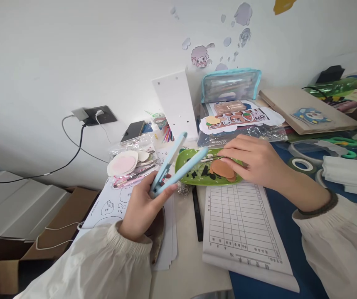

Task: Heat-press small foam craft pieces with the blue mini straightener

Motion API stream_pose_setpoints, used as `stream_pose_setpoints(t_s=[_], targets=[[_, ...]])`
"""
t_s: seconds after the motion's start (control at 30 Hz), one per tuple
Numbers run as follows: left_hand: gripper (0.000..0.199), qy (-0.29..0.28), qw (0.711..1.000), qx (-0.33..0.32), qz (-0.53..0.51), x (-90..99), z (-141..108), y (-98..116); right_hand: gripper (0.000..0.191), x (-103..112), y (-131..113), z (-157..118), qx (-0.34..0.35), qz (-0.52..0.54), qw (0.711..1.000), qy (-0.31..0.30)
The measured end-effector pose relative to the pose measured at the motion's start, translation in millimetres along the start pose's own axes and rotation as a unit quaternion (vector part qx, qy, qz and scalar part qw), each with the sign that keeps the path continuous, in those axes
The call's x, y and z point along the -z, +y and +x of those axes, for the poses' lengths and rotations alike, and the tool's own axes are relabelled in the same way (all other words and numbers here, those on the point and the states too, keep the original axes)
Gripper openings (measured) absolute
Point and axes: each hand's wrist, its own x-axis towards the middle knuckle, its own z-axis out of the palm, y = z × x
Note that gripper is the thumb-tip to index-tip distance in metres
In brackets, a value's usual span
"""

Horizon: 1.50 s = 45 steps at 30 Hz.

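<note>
found left hand (145, 202) in full grip around light-blue mini hair straightener (183, 171), spread open; right hand (254, 161) pinching metal tweezers (211, 158) over brown cutouts (223, 170) in green tray (192, 181), centre of frame. recommend lifting gently, by edges.

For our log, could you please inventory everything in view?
Hinged plastic clamp: 1, light blue, centre
Shallow glossy tray: 1, green, centre
Slim metal tweezers: 1, silver, over tray
Flat cutouts: several, tan, on tray
Printed paper form: 1, white, front
Soft transparent pouch: 1, blue trim, back
Upright panel: 1, white, back
Flat box: 1, beige, right
Small items: many, mixed, both sides
Left hand: 1, white sleeve, on clamp
Right hand: 1, white sleeve, on tweezers
</note>
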Motion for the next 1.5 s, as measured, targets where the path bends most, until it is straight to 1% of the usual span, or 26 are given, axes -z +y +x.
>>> stream_pose_setpoints(t_s=[0.07, 0.13, 0.27, 0.37, 0.57, 0.67, 0.87, 1.0, 1.17, 1.5], targets=[[0.029, 0.019, 0.999, 0.016, -0.038, 0.3, 0.9, -0.9, 0.018, -2.3, -1.1, -0.4, 0.011, -0.016, 1.0, -0.016], [0.03, 0.023, 0.997, 0.025, -0.063, 0.2, 1.4, -0.8, 0.018, -4.8, -3.7, -0.5, 0.032, -0.034, 0.998, -0.038], [0.03, 0.022, 0.997, 0.035, -0.062, -1.0, 1.7, 0.5, 0.018, -9.4, -10.7, 0.1, 0.066, -0.067, 0.993, -0.07], [0.031, 0.023, 0.998, 0.034, -0.051, -2.4, 1.8, 0.7, 0.018, -11.9, -13.7, 0.3, 0.068, -0.077, 0.992, -0.078], [0.033, 0.026, 0.999, 0.002, -0.032, -4.0, 1.1, -0.5, 0.018, -14.4, -12.0, -0.8, 0.046, -0.071, 0.991, -0.107], [0.033, 0.022, 0.999, -0.001, -0.033, -4.5, 0.6, -1.2, 0.019, -13.6, -10.6, -1.5, 0.031, -0.068, 0.991, -0.108], [0.031, 0.026, 0.999, -0.003, -0.044, -4.4, 1.0, -2.9, 0.017, -12.4, -9.5, -2.8, 0.007, -0.03, 0.993, -0.114], [0.03, 0.03, 0.998, -0.008, -0.05, -3.5, 1.0, -1.5, 0.017, -12.3, -9.4, -2.9, 0.026, -0.033, 0.992, -0.117], [0.03, 0.026, 0.998, -0.013, -0.053, -3.8, 1.5, -1.1, 0.015, -11.6, -10.2, -2.0, 0.052, -0.055, 0.992, -0.104], [0.034, 0.021, 0.998, -0.009, -0.051, -4.6, 1.5, -4.5, 0.016, -11.5, -10.4, -1.8, 0.043, -0.052, 0.992, -0.102]])
